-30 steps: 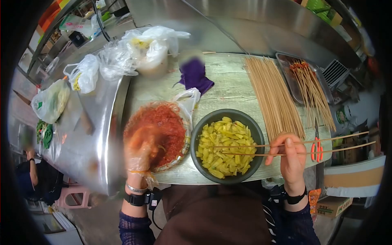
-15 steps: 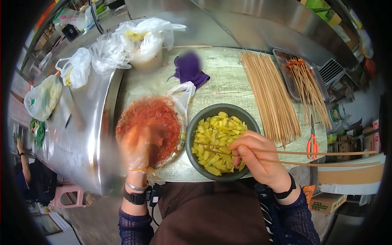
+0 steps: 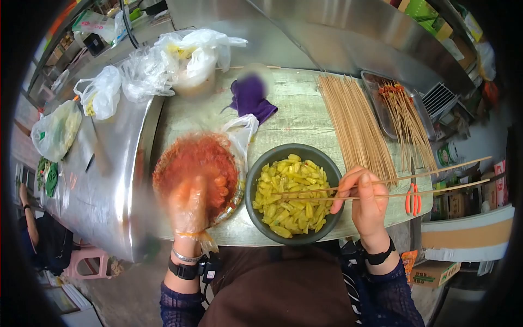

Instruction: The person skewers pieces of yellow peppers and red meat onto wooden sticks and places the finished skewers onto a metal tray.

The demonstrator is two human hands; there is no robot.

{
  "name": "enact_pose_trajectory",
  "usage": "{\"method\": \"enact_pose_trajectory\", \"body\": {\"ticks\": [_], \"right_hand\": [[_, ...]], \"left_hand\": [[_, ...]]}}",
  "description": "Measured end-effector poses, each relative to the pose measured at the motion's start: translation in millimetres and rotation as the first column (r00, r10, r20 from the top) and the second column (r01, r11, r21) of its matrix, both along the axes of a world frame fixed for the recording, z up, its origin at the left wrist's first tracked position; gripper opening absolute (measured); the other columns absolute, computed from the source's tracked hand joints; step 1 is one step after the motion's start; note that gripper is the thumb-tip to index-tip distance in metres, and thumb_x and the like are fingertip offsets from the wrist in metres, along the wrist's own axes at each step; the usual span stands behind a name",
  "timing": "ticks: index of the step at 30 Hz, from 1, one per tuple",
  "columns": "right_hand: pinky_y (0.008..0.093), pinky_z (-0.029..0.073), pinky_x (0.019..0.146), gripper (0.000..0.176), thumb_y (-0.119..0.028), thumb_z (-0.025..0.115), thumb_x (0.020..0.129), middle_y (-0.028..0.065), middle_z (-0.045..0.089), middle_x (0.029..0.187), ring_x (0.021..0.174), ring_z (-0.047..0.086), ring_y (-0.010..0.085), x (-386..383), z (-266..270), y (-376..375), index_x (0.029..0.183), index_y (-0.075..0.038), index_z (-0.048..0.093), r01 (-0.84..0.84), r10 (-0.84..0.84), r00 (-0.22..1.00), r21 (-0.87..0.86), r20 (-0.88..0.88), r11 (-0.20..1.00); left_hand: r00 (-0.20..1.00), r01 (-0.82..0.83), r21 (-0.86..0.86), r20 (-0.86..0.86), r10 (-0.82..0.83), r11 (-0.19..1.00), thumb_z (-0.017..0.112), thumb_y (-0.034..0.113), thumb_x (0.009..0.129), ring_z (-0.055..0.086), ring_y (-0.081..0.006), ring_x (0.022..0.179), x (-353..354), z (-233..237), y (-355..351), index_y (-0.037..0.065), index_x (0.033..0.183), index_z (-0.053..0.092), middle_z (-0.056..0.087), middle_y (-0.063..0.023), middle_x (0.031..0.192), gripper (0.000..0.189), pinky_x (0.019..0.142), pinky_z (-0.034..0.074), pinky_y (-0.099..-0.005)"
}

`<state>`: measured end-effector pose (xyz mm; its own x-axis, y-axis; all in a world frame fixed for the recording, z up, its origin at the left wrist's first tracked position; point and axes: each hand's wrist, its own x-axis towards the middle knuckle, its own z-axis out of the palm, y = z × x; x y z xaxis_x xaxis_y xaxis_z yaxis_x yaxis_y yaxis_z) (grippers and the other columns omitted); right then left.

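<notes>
Two long thin sticks [image 3: 447, 186] reach over the green bowl bits [image 3: 297, 174]

I see the brown apron [image 3: 272, 286] first, close by the table [image 3: 294, 122]. Just past it are two busy hands. The left hand [image 3: 189, 210] has a thin see-through glove on, and its bent fingers are down in the red mush [image 3: 190, 155]. It is blurry there, so I can't tell if they pinch anything. The right hand [image 3: 370, 210] is bare, with its thumb and fingers pressed on the two sticks.

The dark bowl [image 3: 249, 204] sits between the hands, much nearer to the right one, whose fingers are by its right side. The sticks lie sideways across that side. Their front ends point left, toward the red mush, and look to be over or on the green bits. Their back ends poke out far to the right and lean a little away from the apron.

Farther off, orange scissors [image 3: 413, 201] lie near a big bunch of sticks [image 3: 357, 125]. A metal tray [image 3: 376, 101] has sticks with red food on them. A purple cloth [image 3: 251, 101] is past the bowl, and plastic bags [image 3: 147, 73] are up on the left. Way over left, I see another person [image 3: 52, 240]
</notes>
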<state>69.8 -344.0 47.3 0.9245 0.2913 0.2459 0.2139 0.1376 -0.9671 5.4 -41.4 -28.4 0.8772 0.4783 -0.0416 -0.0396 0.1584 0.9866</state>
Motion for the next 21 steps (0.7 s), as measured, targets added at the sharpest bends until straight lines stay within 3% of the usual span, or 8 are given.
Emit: {"method": "enact_pose_trajectory", "body": {"ticks": [1, 3, 5, 8, 11, 15, 16, 21], "right_hand": [[0.0270, 0.050, 0.054, 0.039, -0.024, 0.034, 0.100, 0.0117, 0.052, 0.078, 0.054, 0.058, 0.0186, 1, 0, 0, 0.081, 0.004, 0.054, 0.001, -0.001, 1.000, 0.045, 0.000, 0.999], [0.0278, 0.051, 0.053, 0.040, -0.026, 0.031, 0.101, 0.0115, 0.051, 0.078, 0.053, 0.058, 0.0190, 3, 0, 2, 0.081, 0.003, 0.052, -0.002, 0.002, 1.000, 0.137, -0.002, 0.991], [0.0284, 0.051, 0.052, 0.042, -0.028, 0.030, 0.101, 0.0126, 0.050, 0.077, 0.053, 0.058, 0.0190, 2, 2, 9, 0.080, 0.002, 0.051, 0.008, -0.017, 0.998, 0.170, 0.057, 0.985], [0.0278, 0.050, 0.053, 0.044, -0.030, 0.031, 0.100, 0.0140, 0.050, 0.078, 0.053, 0.058, 0.0186, -5, 4, 27, 0.080, 0.002, 0.052, 0.004, -0.034, 0.991, 0.224, 0.129, 0.975], [0.0276, 0.049, 0.054, 0.044, -0.031, 0.033, 0.100, 0.0139, 0.051, 0.077, 0.053, 0.059, 0.0183, -5, -9, 32, 0.079, 0.002, 0.054, -0.016, -0.019, 0.960, 0.120, 0.279, 0.993], [0.0280, 0.048, 0.053, 0.045, -0.031, 0.034, 0.100, 0.0133, 0.053, 0.075, 0.054, 0.060, 0.0189, -11, -16, 33, 0.079, 0.003, 0.055, 0.005, -0.034, 0.946, 0.089, 0.322, 0.996], [0.0279, 0.048, 0.051, 0.044, -0.030, 0.033, 0.100, 0.0134, 0.052, 0.077, 0.052, 0.059, 0.0187, -12, -17, 32, 0.080, 0.003, 0.054, -0.012, -0.018, 0.942, 0.086, 0.336, 0.996], [0.0262, 0.048, 0.048, 0.036, -0.027, 0.034, 0.100, 0.0129, 0.052, 0.081, 0.054, 0.055, 0.0168, -7, -13, 26, 0.085, 0.001, 0.050, 0.021, -0.051, 0.995, 0.314, 0.088, 0.949]], "left_hand": [[1.000, -0.003, -0.008, -0.016, 0.003, 1.000, 0.058, 0.010, 0.090, 0.060, -0.0126, 0.071, -1, -5, 2, -0.004, 0.102, 0.061, 0.067, -0.0127, 0.093, 0.019, 0.060, 0.047, -0.0226], [0.985, 0.167, -0.175, -0.006, -0.170, 0.970, 0.053, 0.022, 0.094, 0.063, -0.0198, 0.079, -3, 4, -1, -0.007, 0.109, 0.057, 0.064, -0.0177, 0.102, 0.032, 0.066, 0.051, -0.0258], [0.942, 0.322, -0.411, 0.049, -0.332, 0.853, 0.050, 0.028, 0.095, 0.065, -0.0248, 0.085, -2, 36, -21, -0.007, 0.114, 0.053, 0.062, -0.0197, 0.107, 0.040, 0.069, 0.053, -0.0284], [0.900, 0.399, -0.639, 0.136, -0.413, 0.658, 0.046, 0.034, 0.097, 0.064, -0.0309, 0.093, -4, 39, -33, -0.008, 0.122, 0.046, 0.059, -0.0216, 0.113, 0.050, 0.073, 0.055, -0.0334], [0.898, 0.402, -0.650, 0.145, -0.415, 0.644, 0.047, 0.032, 0.096, 0.064, -0.0307, 0.093, -7, 41, -37, -0.008, 0.125, 0.044, 0.058, -0.0215, 0.115, 0.049, 0.073, 0.056, -0.0339], [0.919, 0.337, -0.524, 0.003, -0.393, 0.782, 0.055, 0.011, 0.092, 0.064, -0.0254, 0.092, -9, 44, -41, -0.006, 0.127, 0.044, 0.059, -0.0173, 0.113, 0.041, 0.075, 0.055, -0.0320], [0.947, 0.274, -0.539, 0.008, -0.320, 0.797, 0.056, 0.006, 0.089, 0.066, -0.0224, 0.084, -8, 42, -44, -0.006, 0.120, 0.051, 0.062, -0.0163, 0.106, 0.034, 0.072, 0.056, -0.0293], [0.959, 0.254, -0.432, 0.000, -0.282, 0.865, 0.055, 0.004, 0.089, 0.066, -0.0223, 0.083, -9, 36, -41, -0.008, 0.118, 0.052, 0.063, -0.0164, 0.104, 0.032, 0.072, 0.056, -0.0304]]}}
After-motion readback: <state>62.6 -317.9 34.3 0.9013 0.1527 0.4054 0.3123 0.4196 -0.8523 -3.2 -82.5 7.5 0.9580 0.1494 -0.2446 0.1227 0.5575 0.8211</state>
